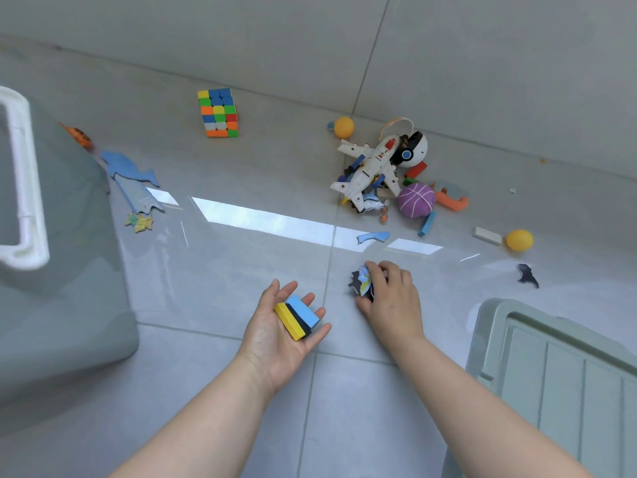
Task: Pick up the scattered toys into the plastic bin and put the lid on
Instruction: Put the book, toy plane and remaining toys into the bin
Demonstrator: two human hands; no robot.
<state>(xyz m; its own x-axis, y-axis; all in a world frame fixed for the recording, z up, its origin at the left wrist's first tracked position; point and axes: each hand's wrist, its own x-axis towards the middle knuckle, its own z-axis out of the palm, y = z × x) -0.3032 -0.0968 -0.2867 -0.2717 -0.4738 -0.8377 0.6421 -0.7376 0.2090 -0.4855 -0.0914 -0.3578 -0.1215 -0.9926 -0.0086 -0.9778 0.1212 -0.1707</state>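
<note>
Yellow, black and blue blocks (297, 316) lie stacked in the upturned left hand (281, 331), fingers loosely apart under them, long axis running diagonally across the palm; right hand (389, 298) is palm-down on the floor, fingers curled over flat puzzle pieces (360, 283) at its fingertips; plastic bin (65, 270) sits far left, so left hand is nearer to it; lid (565, 370) lies lower right, beside the right forearm; toy pile (379, 170) sits well ahead, untouched.
</note>
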